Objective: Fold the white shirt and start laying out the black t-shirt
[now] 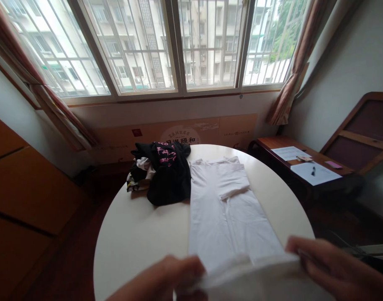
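Observation:
A white T-shirt (229, 213) lies lengthwise on the round white table (131, 242), its sleeve folded over the body at the far end. Its near end is lifted toward me, blurred by motion. My left hand (166, 278) pinches the lower left corner of that end. At the lower right corner, my right hand (326, 265) is closed on the fabric too, thumb on top. Between my hands the raised edge looks stretched across. Parts of both hands are cut off by the bottom of the view.
A heap of dark clothes (169, 175) with a pink print sits at the table's far left, touching the shirt. Behind stand a printed cardboard panel (210, 129) and barred windows. A low wooden table (304, 163) with papers and a pen is on the right.

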`<state>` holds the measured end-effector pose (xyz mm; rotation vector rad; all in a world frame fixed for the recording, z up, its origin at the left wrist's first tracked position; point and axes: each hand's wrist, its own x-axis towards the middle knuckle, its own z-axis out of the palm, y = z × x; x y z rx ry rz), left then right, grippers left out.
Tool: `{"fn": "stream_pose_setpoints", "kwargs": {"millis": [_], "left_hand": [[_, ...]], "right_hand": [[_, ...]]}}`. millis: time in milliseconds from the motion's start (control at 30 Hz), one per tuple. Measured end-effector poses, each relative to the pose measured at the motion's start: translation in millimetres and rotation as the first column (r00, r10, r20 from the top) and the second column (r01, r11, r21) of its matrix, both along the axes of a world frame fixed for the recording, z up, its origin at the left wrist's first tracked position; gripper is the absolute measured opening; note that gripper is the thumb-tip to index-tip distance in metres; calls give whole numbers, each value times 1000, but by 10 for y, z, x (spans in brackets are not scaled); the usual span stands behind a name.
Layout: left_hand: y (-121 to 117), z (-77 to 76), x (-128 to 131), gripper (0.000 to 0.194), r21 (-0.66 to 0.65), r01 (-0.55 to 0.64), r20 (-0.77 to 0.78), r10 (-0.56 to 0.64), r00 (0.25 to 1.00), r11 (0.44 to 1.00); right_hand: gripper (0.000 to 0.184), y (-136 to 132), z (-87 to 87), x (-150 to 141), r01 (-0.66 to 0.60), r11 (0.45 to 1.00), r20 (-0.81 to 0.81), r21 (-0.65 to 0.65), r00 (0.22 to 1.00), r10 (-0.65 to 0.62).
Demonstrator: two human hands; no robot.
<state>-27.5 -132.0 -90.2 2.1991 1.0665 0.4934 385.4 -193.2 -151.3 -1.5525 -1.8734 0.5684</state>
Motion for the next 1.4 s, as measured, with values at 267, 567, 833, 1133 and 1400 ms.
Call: {"fn": "stream_pose_setpoints", "kwargs": {"millis": [267,567,833,1133,1400], "left_hand": [[2514,477,786,27,112,-325,4,326,945,939],[2188,-325,778,46,153,-447,-308,472,826,882],[1689,-910,664,51,-27,-504,-214,488,846,863],[792,-802,533,48,-344,-308,-107,289,951,887],[1136,-848,453,60,-437,-372,113,461,880,819]], "right_hand": [[41,2708,1147,-61,168,963,153,212,967,-202],[41,2604,522,-486,474,880,388,-16,814,-432],[30,2215,-360,-478,488,855,346,-178,844,-410],[17,1278,-507,-83,351,883,163,-312,935,-314],[49,965,-386,110,-17,713,-413,-701,824,-387]]}}
